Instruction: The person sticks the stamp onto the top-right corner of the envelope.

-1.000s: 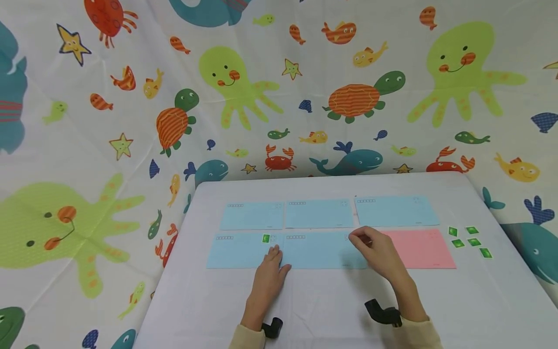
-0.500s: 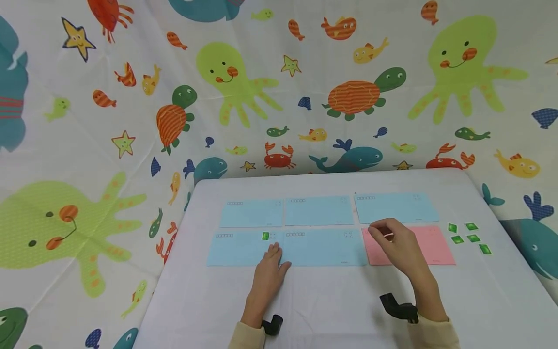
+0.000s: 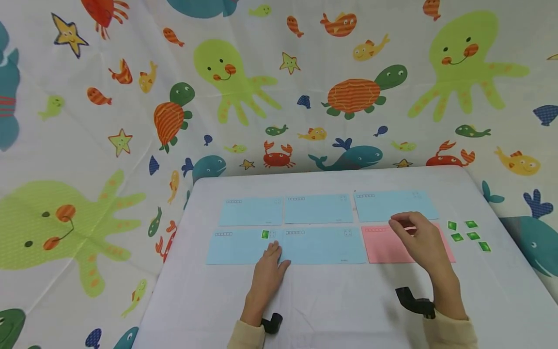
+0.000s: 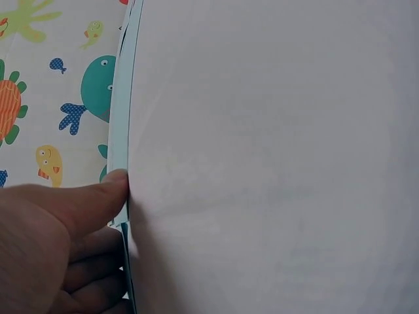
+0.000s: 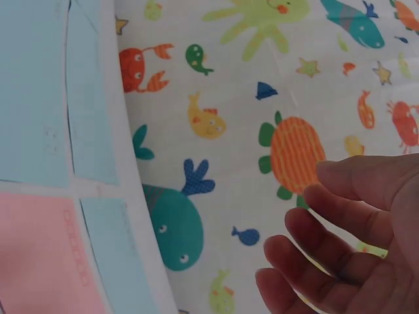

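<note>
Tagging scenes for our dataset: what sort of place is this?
Probably a staged tabletop workspace: a white-covered table backed by a sea-animal-print cloth, with blue and pink envelope-like papers laid out in two rows.

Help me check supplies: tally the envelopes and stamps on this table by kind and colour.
Blue envelopes: 5
Pink envelope: 1
Green stamps: 6 (5 at the right, 1 on a blue envelope)
Total: 12
</note>
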The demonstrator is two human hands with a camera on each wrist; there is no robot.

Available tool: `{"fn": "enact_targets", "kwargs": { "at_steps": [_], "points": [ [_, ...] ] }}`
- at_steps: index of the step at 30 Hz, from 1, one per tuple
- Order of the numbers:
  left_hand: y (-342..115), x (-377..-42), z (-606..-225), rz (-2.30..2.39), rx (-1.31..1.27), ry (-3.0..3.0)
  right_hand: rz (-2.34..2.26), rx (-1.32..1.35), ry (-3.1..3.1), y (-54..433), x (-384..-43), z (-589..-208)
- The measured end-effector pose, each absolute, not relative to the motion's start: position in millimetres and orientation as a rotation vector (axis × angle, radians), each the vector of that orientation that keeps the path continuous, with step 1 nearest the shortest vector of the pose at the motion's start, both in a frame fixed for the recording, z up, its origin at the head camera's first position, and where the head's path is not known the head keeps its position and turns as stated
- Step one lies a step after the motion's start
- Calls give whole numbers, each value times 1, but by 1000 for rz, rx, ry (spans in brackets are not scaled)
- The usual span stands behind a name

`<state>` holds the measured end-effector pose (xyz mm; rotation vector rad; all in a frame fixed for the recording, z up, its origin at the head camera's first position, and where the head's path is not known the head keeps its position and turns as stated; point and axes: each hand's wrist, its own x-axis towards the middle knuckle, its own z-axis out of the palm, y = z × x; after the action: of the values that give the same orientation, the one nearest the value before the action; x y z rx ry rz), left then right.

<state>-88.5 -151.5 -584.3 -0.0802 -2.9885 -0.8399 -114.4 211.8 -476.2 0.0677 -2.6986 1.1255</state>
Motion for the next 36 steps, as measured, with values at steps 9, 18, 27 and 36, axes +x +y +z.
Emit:
{"fn": "enact_targets", "kwargs": {
  "at_steps": [9,18,27,36],
  "points": [
    [-152,-91,-585,-852,-75,-2982,1127,-73,-2720,233,-116,-471],
    [-152,-92,-584,-889,-63,-2982,1110,-226,-2730,258,-120,-476],
    [-151,-90,-587,-901,-59,-2966,1110,-531,-2712,288,-128,-477],
    [-149,-86,-587,-908,-57,-2960,1148,-772,-2677,314,-132,-475]
  ]
}}
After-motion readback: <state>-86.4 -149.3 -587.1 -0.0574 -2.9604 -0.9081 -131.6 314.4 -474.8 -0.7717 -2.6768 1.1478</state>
